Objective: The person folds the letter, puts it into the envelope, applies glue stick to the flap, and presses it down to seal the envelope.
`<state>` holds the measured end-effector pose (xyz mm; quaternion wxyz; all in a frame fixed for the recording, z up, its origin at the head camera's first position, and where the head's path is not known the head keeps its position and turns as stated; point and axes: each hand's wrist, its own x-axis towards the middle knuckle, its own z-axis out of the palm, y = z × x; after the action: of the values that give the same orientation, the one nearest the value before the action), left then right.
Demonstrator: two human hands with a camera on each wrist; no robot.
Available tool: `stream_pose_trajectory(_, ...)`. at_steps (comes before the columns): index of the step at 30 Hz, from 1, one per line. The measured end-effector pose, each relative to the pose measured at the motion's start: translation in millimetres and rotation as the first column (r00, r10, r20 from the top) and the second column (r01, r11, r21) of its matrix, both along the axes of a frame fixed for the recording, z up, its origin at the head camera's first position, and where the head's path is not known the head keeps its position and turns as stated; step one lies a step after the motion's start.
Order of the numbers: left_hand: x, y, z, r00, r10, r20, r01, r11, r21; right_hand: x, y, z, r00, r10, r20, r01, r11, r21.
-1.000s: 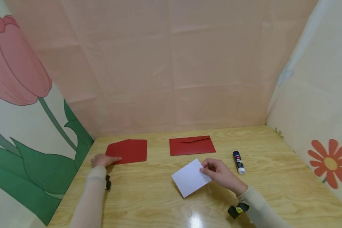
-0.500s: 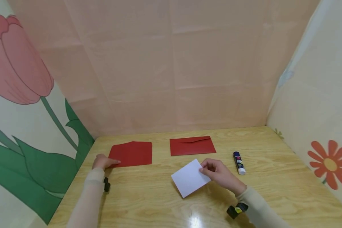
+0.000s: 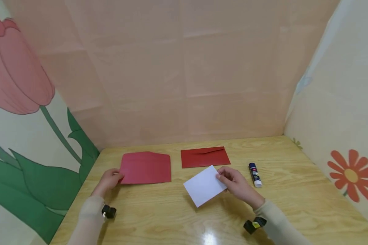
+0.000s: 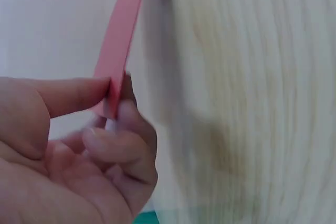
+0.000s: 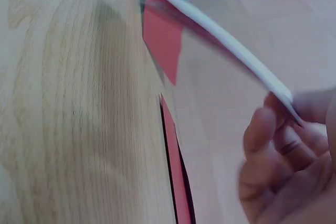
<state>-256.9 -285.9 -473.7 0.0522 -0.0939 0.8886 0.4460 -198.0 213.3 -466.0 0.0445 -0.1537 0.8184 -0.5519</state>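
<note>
My left hand [image 3: 108, 181] pinches the lower left corner of a red envelope [image 3: 145, 168] whose flap points away from me. In the left wrist view the envelope [image 4: 119, 40] appears nearly edge-on between thumb and fingers, lifted off the wood. My right hand [image 3: 237, 185] pinches a white card [image 3: 203, 186] by its upper right edge, held tilted above the table. Seen from the right wrist, the card [image 5: 226, 38] is a thin slanted strip with a reddish underside. Behind it lies a second red envelope [image 3: 205, 157], its flap folded down.
A glue stick [image 3: 255, 175] with a dark blue body and white end lies to the right of my right hand. The wooden table [image 3: 159, 214] meets a pink back wall covering [image 3: 184, 75]. Flower-printed panels stand on both sides.
The left hand has drawn its envelope to the right and toward me, and has raised it off the table. The right hand with the card has barely moved, lifting it slightly.
</note>
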Motion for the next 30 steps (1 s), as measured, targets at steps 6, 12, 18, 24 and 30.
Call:
stream_pose_trajectory(6,24.3,12.7,12.1,0.996,-0.085,-0.023,0.088,0.966,0.244,-2.6,1.8,-0.3,0.999,-0.046,0.017,0.048,0.995,-0.085)
stream_pose_trajectory(12,41.8,38.3,14.5,0.969,-0.244,-0.04,0.239,0.886,0.396,-5.0,3.0,0.4,0.996,-0.088,0.021,0.09,0.987,-0.13)
stream_pose_trajectory(18,52.0,67.5,0.9,0.933,-0.358,-0.035,0.344,0.862,0.372,-6.7,1.6,5.7,0.986,-0.151,-0.068,0.145,0.986,-0.078)
stream_pose_trajectory(24,55.1,91.1,-3.8,0.913,-0.406,-0.051,0.407,0.89,0.205,-9.7,-2.8,15.1,0.922,-0.33,-0.201,0.31,0.943,-0.123)
stream_pose_trajectory(30,56.3,114.3,-5.1,0.884,-0.467,-0.021,0.457,0.853,0.252,-14.2,-2.2,22.4,0.858,-0.368,-0.359,0.344,0.93,-0.132)
